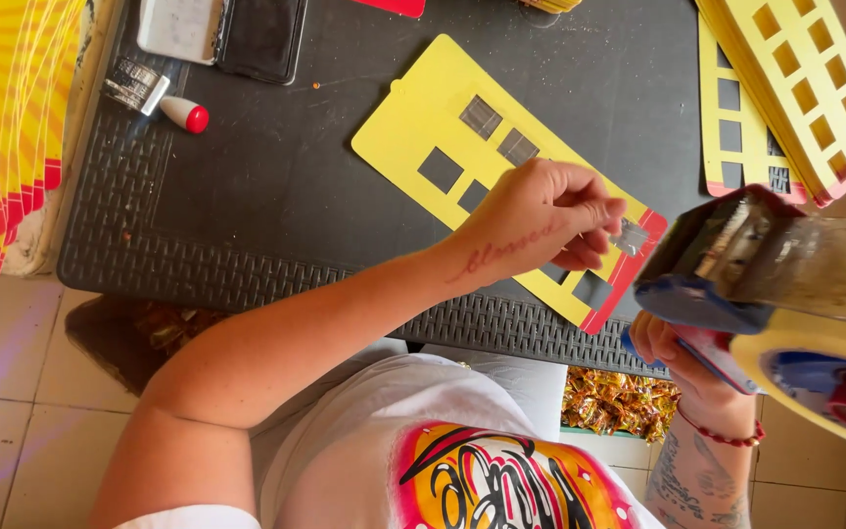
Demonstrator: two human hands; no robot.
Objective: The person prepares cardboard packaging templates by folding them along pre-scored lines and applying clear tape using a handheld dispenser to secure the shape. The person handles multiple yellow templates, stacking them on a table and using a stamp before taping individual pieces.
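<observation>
Closest to the lens, a blue and red tape dispenser (785,294) with a roll of clear tape fills the right side, gripped from beneath by the person's right hand (682,358), whose fingers curl tight around its handle. Left of the dispenser, the left hand (540,216) reaches over a yellow card (423,122) with square cut-out windows and a red edge; its fingertips pinch a small piece of clear tape (631,238) just above the card's red end. That card lies flat on a dark plastic table (247,196), slanting from upper left to lower right. Beyond the dispenser, at the table's far right, sits a stack of similar yellow cards (795,88). Well to the left of the card lie a small red-tipped tool (164,98) and a black phone (261,39). Below the table edge, near the right wrist, a heap of gold-wrapped sweets (619,402) shows
</observation>
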